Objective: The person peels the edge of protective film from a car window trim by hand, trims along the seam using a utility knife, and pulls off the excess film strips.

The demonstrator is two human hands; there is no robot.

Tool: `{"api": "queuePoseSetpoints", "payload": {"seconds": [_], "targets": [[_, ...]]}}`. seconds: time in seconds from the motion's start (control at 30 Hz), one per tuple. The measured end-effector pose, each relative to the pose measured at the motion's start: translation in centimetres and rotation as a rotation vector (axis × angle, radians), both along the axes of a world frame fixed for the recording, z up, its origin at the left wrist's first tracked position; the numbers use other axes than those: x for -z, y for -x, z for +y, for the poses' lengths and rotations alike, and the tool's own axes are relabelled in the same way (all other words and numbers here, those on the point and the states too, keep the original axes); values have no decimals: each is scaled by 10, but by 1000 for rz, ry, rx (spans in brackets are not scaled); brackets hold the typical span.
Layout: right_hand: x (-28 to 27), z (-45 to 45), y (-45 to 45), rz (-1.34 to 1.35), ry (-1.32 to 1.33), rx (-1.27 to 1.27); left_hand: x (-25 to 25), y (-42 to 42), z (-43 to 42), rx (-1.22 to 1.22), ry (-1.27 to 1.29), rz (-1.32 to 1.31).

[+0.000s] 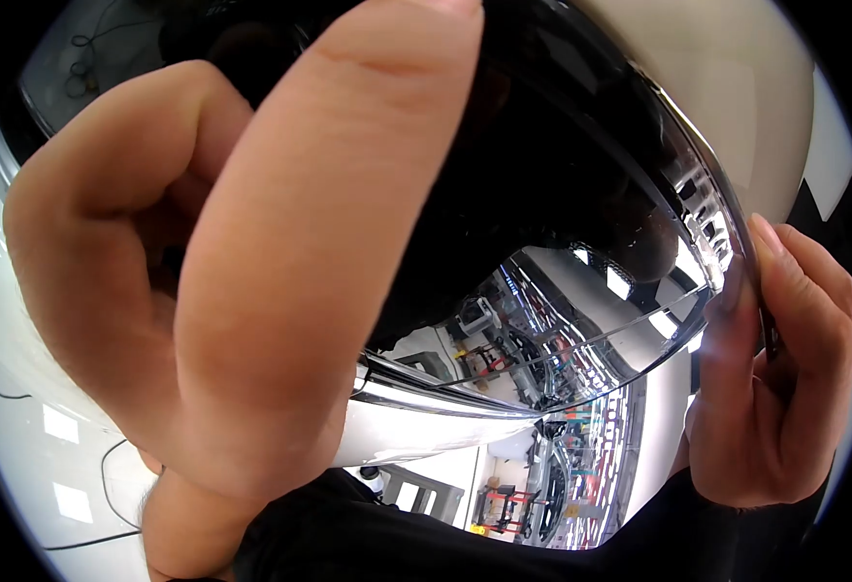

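Black panel: large, glossy, curved black panel (pixel 533 165), mirror-bright low down; lies between the hands, beyond the near one.
Left hand: bare left hand (pixel 261 281), looms close; thumb extended, fingers curled. Tips partly lost; can't tell if pinching.
Right hand: bare right hand (pixel 785 369), fingers bent, thumb and fingertips together at the rim; grip uncertain.
Rim: looks like edge handling; next move calls for light, even fingertip pressure.

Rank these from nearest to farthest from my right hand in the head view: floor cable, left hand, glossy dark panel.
From your right hand:
1. Glossy dark panel, its edge right at the fingers.
2. Left hand, across the panel.
3. Floor cable, lower left.
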State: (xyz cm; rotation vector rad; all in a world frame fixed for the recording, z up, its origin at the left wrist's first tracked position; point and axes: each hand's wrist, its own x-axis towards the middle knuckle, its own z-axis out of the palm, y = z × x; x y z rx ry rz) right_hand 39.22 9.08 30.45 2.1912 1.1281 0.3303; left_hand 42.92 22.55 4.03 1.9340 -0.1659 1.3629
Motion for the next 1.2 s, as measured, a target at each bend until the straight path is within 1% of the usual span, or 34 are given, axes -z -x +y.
{"api": "queuePoseSetpoints", "payload": {"seconds": [0.1, 0.2, 0.23, 0.3, 0.33, 0.43, 0.47, 0.57, 0.7, 0.8, 0.87, 1.03, 1.2], "targets": [[-3, -8, 1, 20, -26, 9, -6, 6, -3, -11, -29, 84], [-5, -17, -3, 40, -51, -38, -27, 20, -2, -54, -73, 282], [-6, -19, -2, 29, -46, -43, -30, 21, -1, -62, -94, 302], [-10, -23, -2, 9, -35, -53, -26, 18, -1, -49, -85, 244], [-10, -25, -1, 8, -44, -54, -14, 12, 0, -30, -55, 169], [-10, -28, 1, 8, -79, -56, -16, 12, 3, -31, -45, 141], [-11, -30, 1, 4, -89, -55, -16, 16, 5, -12, -25, 184], [-11, -34, 5, -18, -116, -47, -12, 10, -5, -5, 92, 118], [-16, -43, 9, -29, -135, -17, -21, 17, -15, 7, 207, 175], [-17, -51, 10, -63, -123, -32, -7, 7, -18, 55, 205, 26], [-19, -55, 11, -77, -114, -51, -7, 9, -21, 71, 222, -8], [-19, -52, 18, -84, -124, -31, -19, 23, -17, 89, 231, 91], [-25, -45, 20, -46, -87, -2, -36, 22, -17, 156, 138, 95]]}}
